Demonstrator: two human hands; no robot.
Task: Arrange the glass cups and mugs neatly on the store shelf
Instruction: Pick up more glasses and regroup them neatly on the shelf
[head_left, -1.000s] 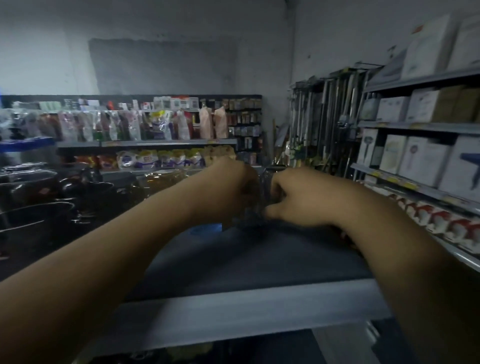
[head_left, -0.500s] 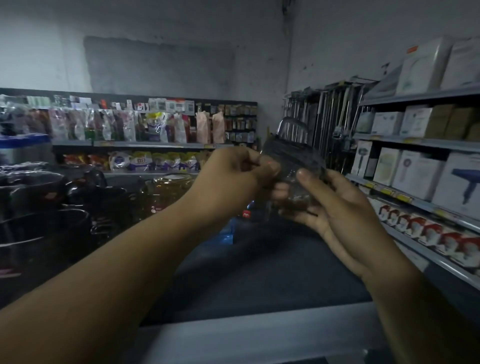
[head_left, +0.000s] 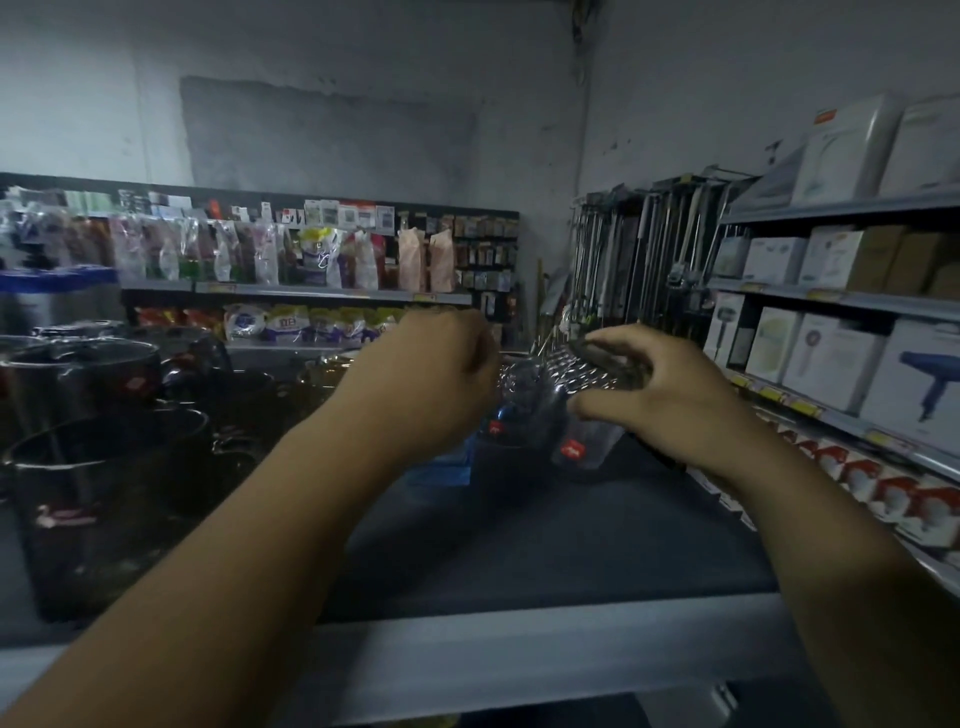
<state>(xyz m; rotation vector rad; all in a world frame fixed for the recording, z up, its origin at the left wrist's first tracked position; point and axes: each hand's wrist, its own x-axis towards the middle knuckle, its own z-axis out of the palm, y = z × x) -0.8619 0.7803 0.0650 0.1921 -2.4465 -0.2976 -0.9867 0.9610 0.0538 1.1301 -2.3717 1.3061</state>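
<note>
A clear, dimpled glass cup (head_left: 540, 379) is held between both hands over the back of the dark shelf top (head_left: 519, 545). My left hand (head_left: 441, 374) is closed in a fist against its left side. My right hand (head_left: 654, 400) grips it from the right, fingers curled over its rim and thumb below. Just beneath stand two clear glass cups with red stickers, one (head_left: 587, 447) under my right thumb and one (head_left: 498, 436) to its left. Whether the held cup touches them is hidden by my hands.
Large dark glass mugs and pots (head_left: 104, 493) crowd the shelf's left side. The shelf's grey front edge (head_left: 519, 654) runs across below my arms. Boxed appliances (head_left: 831, 358) fill shelves on the right, hanging utensils (head_left: 639, 260) stand behind, and packaged goods (head_left: 311, 260) line the far aisle.
Both hands brought the dimpled cup down from its raised, tilted position to the back of the shelf, above the stickered cups. My right hand shifted from cradling it underneath to gripping over its top.
</note>
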